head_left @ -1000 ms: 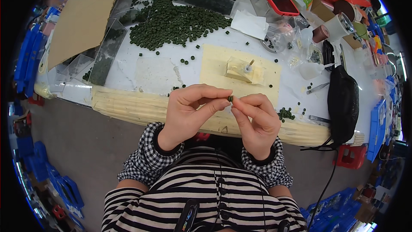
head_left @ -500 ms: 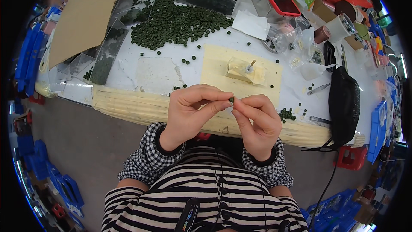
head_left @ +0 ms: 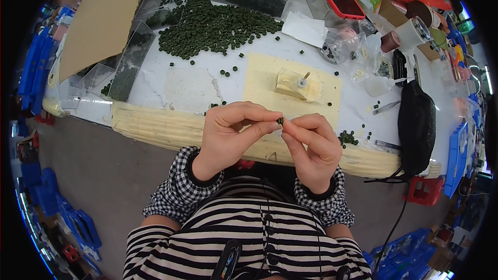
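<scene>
Both hands, left hand point(head_left: 228, 135) and right hand point(head_left: 311, 145), pinch one small green bead point(head_left: 280, 121) near the counter point(head_left: 197, 88) edge; probably light, hard, slippery; grip its rim.

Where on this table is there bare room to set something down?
Barest patch: the white top between the heap of green beads, the clear trays and the yellow pad. The pad's near edge is also free. The right side, around the black pouch and tape rolls, is crowded.
</scene>
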Demonstrator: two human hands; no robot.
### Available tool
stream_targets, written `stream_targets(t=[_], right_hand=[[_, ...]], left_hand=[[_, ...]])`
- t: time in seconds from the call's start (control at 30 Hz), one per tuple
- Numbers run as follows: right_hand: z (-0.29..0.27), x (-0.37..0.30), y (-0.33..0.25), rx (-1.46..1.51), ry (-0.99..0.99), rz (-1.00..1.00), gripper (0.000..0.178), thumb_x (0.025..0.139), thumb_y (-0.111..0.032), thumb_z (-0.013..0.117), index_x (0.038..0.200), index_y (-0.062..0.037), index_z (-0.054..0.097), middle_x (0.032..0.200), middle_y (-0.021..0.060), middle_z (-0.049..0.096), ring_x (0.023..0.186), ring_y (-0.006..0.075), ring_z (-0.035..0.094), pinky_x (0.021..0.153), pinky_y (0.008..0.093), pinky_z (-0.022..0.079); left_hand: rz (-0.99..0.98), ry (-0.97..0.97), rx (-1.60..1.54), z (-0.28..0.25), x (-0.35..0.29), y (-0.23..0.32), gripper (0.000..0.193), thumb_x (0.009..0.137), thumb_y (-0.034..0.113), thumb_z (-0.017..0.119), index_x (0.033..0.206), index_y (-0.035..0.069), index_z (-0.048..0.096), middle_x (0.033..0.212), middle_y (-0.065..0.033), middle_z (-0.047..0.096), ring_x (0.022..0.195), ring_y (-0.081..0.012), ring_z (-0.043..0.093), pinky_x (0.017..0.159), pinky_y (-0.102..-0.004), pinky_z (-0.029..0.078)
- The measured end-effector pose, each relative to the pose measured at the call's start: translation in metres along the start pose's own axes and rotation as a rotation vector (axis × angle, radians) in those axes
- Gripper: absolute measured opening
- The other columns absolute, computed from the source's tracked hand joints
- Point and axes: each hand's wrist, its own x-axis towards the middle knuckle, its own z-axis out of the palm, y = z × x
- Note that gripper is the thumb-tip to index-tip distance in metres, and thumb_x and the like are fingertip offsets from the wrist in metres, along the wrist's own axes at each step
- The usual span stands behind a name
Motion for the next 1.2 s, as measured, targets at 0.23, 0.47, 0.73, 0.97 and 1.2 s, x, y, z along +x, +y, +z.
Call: stream_targets(t=[0.23, 0.47, 0.73, 0.97, 1.2], right_hand=[[-0.0004, 0.0003, -0.0011, -0.005, -0.014, -0.019, 0.03, 0.078, 0.009, 0.07, 0.105, -0.0025, 0.071, 0.089, 0.0076, 0.062, 0.072, 0.013, 0.058, 0.058, 0.0218, 0.046], [-0.0002, -0.0002, -0.0021, -0.008, -0.017, -0.012, 0.03, 0.077, 0.009, 0.07, 0.105, -0.0021, 0.071, 0.089, 0.0078, 0.062, 0.072, 0.0133, 0.058, 0.058, 0.022, 0.046], [0.0002, -0.0007, -0.0002, -0.004, -0.022, -0.017, 0.03, 0.077, 0.009, 0.07, 0.105, -0.0011, 0.071, 0.089, 0.008, 0.062, 0.072, 0.0134, 0.059, 0.058, 0.0221, 0.046], [-0.0018, -0.0013, -0.0019, 0.015, -0.029, 0.015, 0.029, 0.077, 0.009, 0.07, 0.104, -0.001, 0.071, 0.089, 0.007, 0.062, 0.072, 0.0129, 0.059, 0.058, 0.0219, 0.046], [-0.0019, -0.0045, 0.0009, 0.022, -0.032, 0.042, 0.028, 0.077, 0.008, 0.07, 0.103, -0.0014, 0.071, 0.089, 0.0066, 0.062, 0.073, 0.0129, 0.059, 0.058, 0.0222, 0.046]], left_hand=[[-0.036, -0.022, -0.048, -0.0029, -0.0019, 0.0008, 0.019, 0.083, -0.008, 0.066, 0.1, -0.004, 0.069, 0.091, -0.0114, 0.069, 0.085, -0.014, 0.065, 0.077, -0.0242, 0.053], [-0.017, -0.028, -0.036, -0.0034, -0.0021, 0.0, 0.019, 0.082, -0.008, 0.066, 0.1, -0.004, 0.069, 0.092, -0.012, 0.069, 0.085, -0.0145, 0.065, 0.078, -0.0247, 0.053], [0.005, -0.016, 0.002, -0.0044, -0.0023, -0.0024, 0.018, 0.081, -0.007, 0.067, 0.098, -0.002, 0.071, 0.09, -0.0116, 0.07, 0.083, -0.0138, 0.065, 0.075, -0.0242, 0.051], [0.068, -0.03, 0.075, -0.004, -0.001, -0.0051, 0.019, 0.08, -0.007, 0.068, 0.098, 0.0, 0.072, 0.087, -0.0112, 0.07, 0.08, -0.0142, 0.066, 0.073, -0.0241, 0.052], [0.112, -0.049, 0.147, -0.0056, 0.0003, -0.0078, 0.02, 0.08, -0.006, 0.069, 0.098, 0.001, 0.072, 0.086, -0.0109, 0.071, 0.079, -0.0151, 0.067, 0.072, -0.0242, 0.052]])
